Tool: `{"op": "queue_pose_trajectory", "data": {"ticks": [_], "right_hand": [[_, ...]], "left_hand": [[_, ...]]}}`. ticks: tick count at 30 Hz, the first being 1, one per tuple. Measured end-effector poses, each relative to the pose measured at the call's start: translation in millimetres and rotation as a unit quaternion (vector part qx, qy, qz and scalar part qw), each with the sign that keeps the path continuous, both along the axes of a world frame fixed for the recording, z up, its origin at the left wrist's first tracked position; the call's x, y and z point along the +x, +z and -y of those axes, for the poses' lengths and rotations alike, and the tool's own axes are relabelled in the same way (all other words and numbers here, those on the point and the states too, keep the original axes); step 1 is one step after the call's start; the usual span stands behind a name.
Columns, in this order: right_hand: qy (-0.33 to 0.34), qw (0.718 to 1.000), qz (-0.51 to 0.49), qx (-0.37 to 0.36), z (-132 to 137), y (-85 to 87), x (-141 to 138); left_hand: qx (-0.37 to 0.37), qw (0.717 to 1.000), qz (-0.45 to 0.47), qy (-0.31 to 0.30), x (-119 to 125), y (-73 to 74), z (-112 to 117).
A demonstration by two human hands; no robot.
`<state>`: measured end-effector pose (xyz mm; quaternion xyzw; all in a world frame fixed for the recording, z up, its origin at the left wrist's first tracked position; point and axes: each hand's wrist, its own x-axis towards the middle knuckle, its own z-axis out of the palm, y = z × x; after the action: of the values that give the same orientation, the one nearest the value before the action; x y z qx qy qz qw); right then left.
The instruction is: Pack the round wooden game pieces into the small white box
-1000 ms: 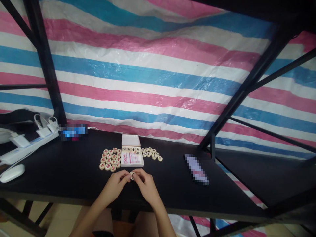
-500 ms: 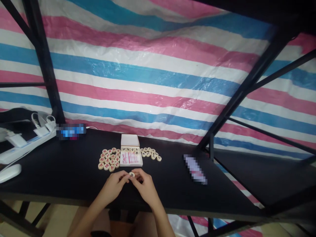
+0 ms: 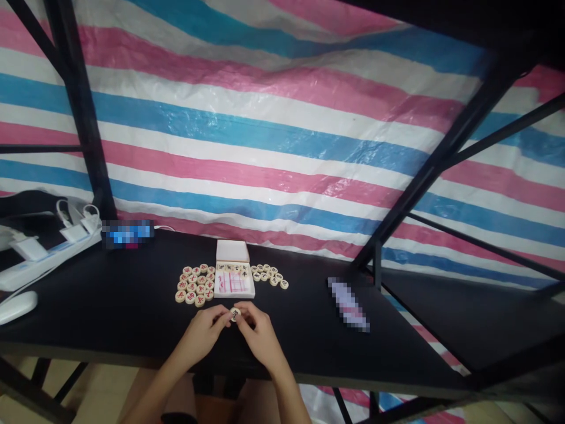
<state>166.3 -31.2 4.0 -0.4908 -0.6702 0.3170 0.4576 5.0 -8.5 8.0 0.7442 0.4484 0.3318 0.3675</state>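
Observation:
My left hand (image 3: 203, 335) and my right hand (image 3: 261, 334) meet near the front of a black table (image 3: 110, 312), fingers pinched together on one round wooden chess piece (image 3: 235, 314). Just beyond them lies an open white box (image 3: 234, 277) with a few pieces along its back row and a red-printed sheet inside. A cluster of several red-marked pieces (image 3: 196, 285) lies to the box's left. Several dark-marked pieces (image 3: 270, 275) lie to its right.
A white power strip with plugs (image 3: 39, 254) and a white mouse (image 3: 16, 307) sit at the far left. A blurred blue item (image 3: 127, 232) lies at the back, a blurred pale item (image 3: 348, 303) to the right. Black frame posts (image 3: 79, 112) stand against a striped tarp (image 3: 282, 129).
The hands stay together on the piece, which has shifted slightly between the fingertips. The view has drifted a little.

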Motion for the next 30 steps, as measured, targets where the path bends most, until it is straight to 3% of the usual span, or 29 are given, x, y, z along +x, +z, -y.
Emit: {"op": "queue_pose_trajectory", "data": {"ticks": [15,25,30], "right_hand": [[0.004,1.0,-0.015,-0.001,-0.8,-3.8,1.8],[-0.029,0.998,-0.012,0.047,-0.7,-5.6,1.5],[-0.006,0.999,-0.005,0.032,2.3,-2.2,0.6]], "left_hand": [[-0.006,0.999,0.033,0.0,-0.4,-1.2,0.0],[-0.017,0.996,0.092,0.009,-2.1,0.1,0.5],[-0.022,0.995,0.098,0.006,0.0,-1.5,-0.3]]}}
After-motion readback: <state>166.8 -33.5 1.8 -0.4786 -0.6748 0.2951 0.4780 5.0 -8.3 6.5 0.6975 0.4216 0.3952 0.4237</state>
